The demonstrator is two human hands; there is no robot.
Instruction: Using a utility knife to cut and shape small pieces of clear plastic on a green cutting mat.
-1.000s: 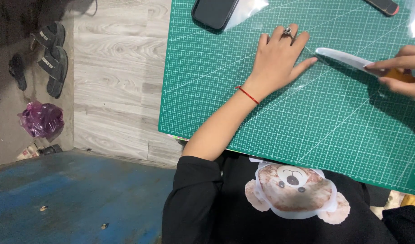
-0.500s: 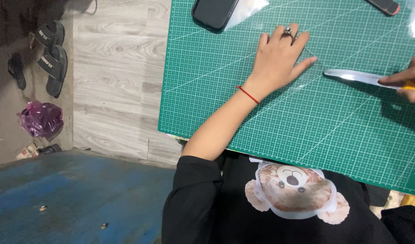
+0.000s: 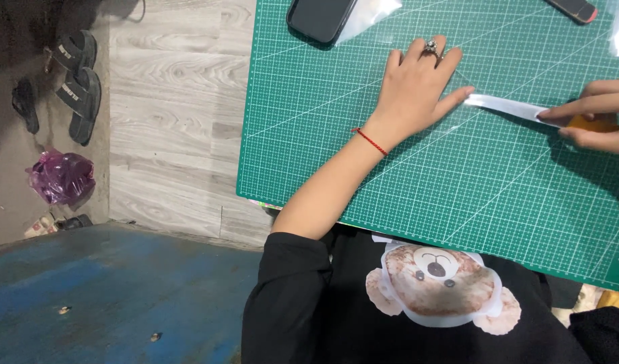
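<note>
Left hand (image 3: 417, 87) is laid flat, fingers together, on clear film (image 3: 458, 101) on the green cutting mat (image 3: 390, 189). White strip (image 3: 508, 106) is pinched by right hand (image 3: 596, 114). Smoothing is judged underway; steady pressure is needed next.

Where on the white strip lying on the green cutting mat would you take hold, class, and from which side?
Judging by its pose, grip the white strip at its free middle, coming from above with a fingertip pinch. It lies flat on the cutting mat; the left hand sits at one end and the right hand holds the other, so only the middle is open.
</note>
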